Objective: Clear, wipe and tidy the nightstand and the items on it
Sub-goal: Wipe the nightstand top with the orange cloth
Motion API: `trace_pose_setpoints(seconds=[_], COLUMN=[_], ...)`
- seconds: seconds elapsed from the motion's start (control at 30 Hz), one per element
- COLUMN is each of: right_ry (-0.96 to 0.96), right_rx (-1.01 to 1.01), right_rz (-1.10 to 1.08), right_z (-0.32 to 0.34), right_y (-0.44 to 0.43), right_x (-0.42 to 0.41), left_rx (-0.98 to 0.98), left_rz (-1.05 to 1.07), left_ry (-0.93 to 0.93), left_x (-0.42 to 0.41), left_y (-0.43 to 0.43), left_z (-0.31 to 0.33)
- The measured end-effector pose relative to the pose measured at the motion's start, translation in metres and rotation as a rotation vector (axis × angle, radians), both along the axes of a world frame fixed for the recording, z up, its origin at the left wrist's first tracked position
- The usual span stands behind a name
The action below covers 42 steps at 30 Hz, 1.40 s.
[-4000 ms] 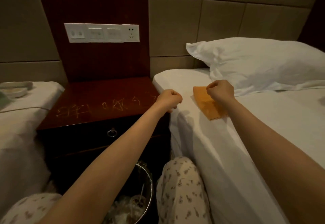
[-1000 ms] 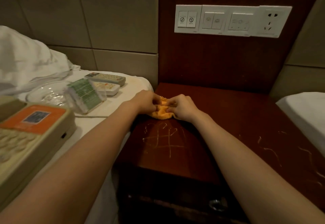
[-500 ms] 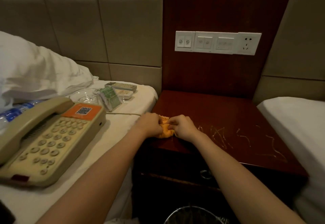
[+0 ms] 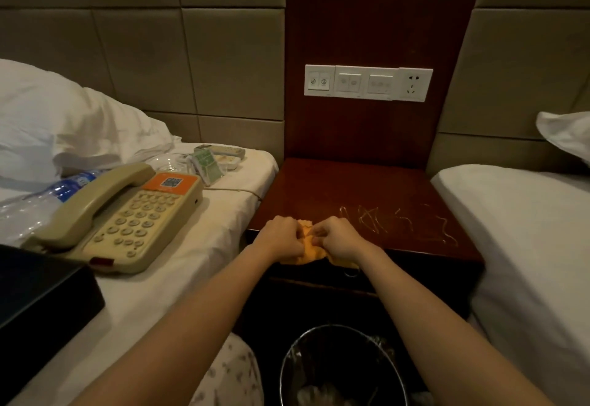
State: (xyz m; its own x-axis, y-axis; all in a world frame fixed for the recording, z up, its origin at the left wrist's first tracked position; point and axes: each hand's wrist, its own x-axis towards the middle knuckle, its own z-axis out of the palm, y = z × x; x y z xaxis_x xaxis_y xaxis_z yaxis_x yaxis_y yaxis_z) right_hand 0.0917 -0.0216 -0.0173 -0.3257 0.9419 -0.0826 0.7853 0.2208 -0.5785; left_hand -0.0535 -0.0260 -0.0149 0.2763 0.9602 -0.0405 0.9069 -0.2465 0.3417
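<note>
- You are in the wiping step, by my reading. The nightstand [image 4: 351, 185] top carries only the cloth and your hands, while the telephone [image 4: 127, 217], water bottle [image 4: 64, 187], remotes [image 4: 225, 152] and green packet [image 4: 207, 166] lie on the left bed [image 4: 178, 278].
- The orange cloth [image 4: 308, 249] sits bunched at the near edge of the nightstand, left of centre. Part of it droops over the front edge.
- Your left hand [image 4: 279, 238] has its fingers curled and grips the cloth's left side.
- Your right hand [image 4: 340, 236] is curled too, its fingertips pinching the cloth's right side. The two hands sit close together, nearly touching, with the cloth between them.
- You appear to be gathering or folding the cloth into a pad, not wiping with it yet.
- Pale scrawled marks [image 4: 396, 222] cover the wood just right of your right hand and run toward the right bed.
- The next move calls for a flat, firm pad under one palm, then strokes to the right across those marks, from the near edge toward the far panel.
- Keep the hanging part of the cloth tucked in, since the bin [image 4: 343, 367] stands open right below it.
</note>
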Motion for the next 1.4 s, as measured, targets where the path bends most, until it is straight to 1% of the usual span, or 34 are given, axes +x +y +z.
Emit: trace_pose_setpoints(seconds=[0.07, 0.13, 0.2, 0.3, 0.47, 0.6, 0.67, 0.77, 0.9, 1.0, 1.07, 1.13, 1.3, 1.4], right_ry=[-0.044, -0.036, -0.022, -0.002, 0.018, 0.021, 0.037, 0.029, 0.09, 0.083, 0.09, 0.095, 0.021, -0.133], right_rx=[-0.04, -0.057, -0.04, 0.005, 0.068, 0.145, 0.174, 0.237, 0.281, 0.337, 0.348, 0.338, 0.31, 0.315], right_rz=[0.0, -0.022, -0.034, -0.036, -0.047, -0.065, -0.074, -0.107, -0.138, -0.176, -0.195, -0.201, -0.215, -0.257], right_z=[-0.006, -0.016, -0.019, -0.005, 0.022, 0.034, 0.038, 0.046, 0.053, 0.05, 0.046, 0.041, 0.019, 0.004], right_y=[-0.016, -0.03, -0.039, -0.04, -0.025, -0.003, 0.012, 0.039, 0.085, 0.126, 0.155, 0.184, 0.251, 0.281], right_x=[0.004, 0.011, 0.02, 0.03, 0.046, 0.052, 0.054, 0.059, 0.065, 0.07, 0.073, 0.077, 0.083, 0.083], left_rx=[-0.063, -0.092, -0.088, -0.079, 0.039, 0.081, 0.102, 0.195, 0.274, 0.332, 0.343, 0.299, 0.236, 0.257], left_rz=[-0.03, -0.066, -0.085, -0.11, -0.119, -0.123, -0.123, -0.115, -0.103, -0.098, -0.089, -0.078, -0.059, -0.047], left_ry=[0.001, 0.011, -0.015, -0.023, -0.054, -0.076, -0.06, -0.043, -0.074, -0.074, -0.075, -0.091, -0.071, -0.003], left_x=[0.006, 0.013, 0.019, 0.027, 0.04, 0.044, 0.046, 0.049, 0.054, 0.062, 0.067, 0.072, 0.08, 0.085], left_y=[-0.011, -0.02, -0.023, -0.021, -0.007, 0.017, 0.032, 0.061, 0.11, 0.149, 0.177, 0.204, 0.267, 0.297], left_z=[-0.006, -0.013, -0.014, 0.0, 0.024, 0.038, 0.046, 0.055, 0.059, 0.058, 0.054, 0.048, 0.025, 0.011])
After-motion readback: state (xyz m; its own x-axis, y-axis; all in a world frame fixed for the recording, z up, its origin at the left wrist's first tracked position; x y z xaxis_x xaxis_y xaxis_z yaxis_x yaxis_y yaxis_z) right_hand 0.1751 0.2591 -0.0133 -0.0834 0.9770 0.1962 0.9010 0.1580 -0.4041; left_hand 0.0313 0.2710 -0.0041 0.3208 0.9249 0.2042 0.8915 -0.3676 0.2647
